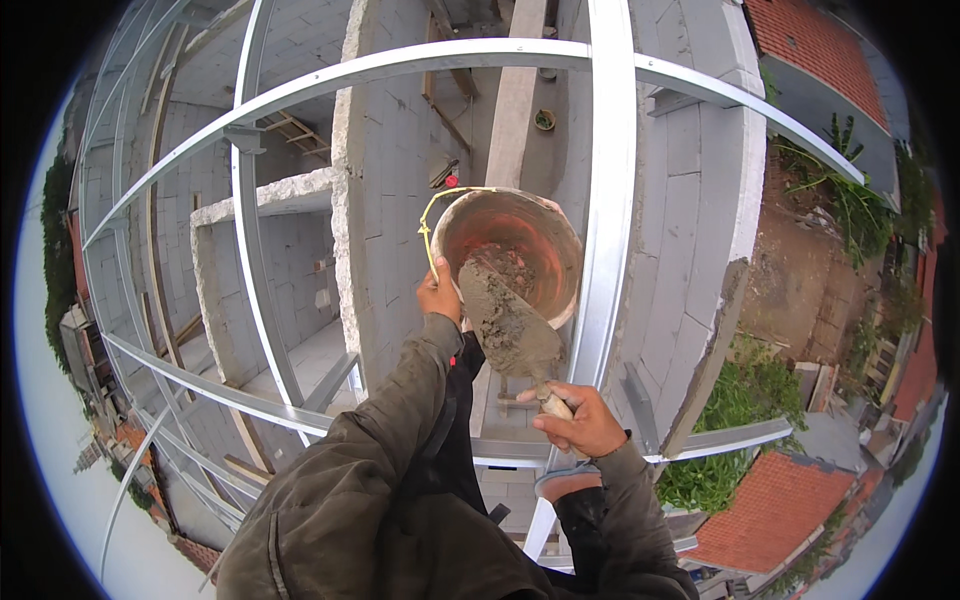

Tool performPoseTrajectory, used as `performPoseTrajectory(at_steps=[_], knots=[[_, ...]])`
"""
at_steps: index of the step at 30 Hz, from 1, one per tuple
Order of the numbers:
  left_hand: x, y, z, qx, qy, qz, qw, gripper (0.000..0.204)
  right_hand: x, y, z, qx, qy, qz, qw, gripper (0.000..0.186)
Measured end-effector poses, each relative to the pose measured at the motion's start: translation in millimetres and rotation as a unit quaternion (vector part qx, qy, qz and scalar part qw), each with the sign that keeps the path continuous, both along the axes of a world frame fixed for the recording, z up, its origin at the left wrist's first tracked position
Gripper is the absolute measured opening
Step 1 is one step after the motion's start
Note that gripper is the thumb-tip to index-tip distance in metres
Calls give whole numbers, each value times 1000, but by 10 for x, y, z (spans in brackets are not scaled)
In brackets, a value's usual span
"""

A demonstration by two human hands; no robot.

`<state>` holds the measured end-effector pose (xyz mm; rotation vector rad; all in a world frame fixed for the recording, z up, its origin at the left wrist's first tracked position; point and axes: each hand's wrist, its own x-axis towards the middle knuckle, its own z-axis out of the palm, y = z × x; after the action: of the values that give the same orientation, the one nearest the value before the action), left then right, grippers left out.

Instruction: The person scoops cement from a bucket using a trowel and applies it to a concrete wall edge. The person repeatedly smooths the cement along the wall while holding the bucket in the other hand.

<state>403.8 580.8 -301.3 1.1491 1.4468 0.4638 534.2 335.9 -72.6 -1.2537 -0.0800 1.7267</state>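
A mortar-stained bucket (pixel 556 230) with a reddish inside stands in front of me among the metal beams, some grey mortar at its bottom. At its near left side, my left hand (pixel 440 293) is closed on the rim. A yellow cord (pixel 427 222) runs along the bucket's left edge. My right hand (pixel 582 422) grips the handle of a trowel (pixel 515 335), whose broad blade carries wet grey mortar and points into the bucket's mouth. The heaped blade hides part of the near rim. What bears the bucket's weight cannot be seen.
Silver metal beams (pixel 608 150) cross around and below me, high above the ground. Grey block walls (pixel 690 230) stand on both sides, the right one with mortar (pixel 715 345) along its top edge. A long plank (pixel 516 110) lies beyond the bucket. Tiled roofs (pixel 775 510) and greenery are at right.
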Motion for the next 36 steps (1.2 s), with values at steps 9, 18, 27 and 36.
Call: performPoseTrajectory(at_steps=[9,18,27,36], knots=[[1033,-90,-1129,31,127,-76,988,88,41,-138,124,-18,-32,-68,997,35],[-324,-357,-589,69,102,-246,961,54,199,-592,153,16,-8,-143,989,37],[240,-1584,1142,-214,-89,-392,890,35,236,-1926,174,-6,-22,-247,969,38],[2708,-3032,406,-267,-110,-366,885,30,-191,-2891,295,-104,-97,-409,902,38]])
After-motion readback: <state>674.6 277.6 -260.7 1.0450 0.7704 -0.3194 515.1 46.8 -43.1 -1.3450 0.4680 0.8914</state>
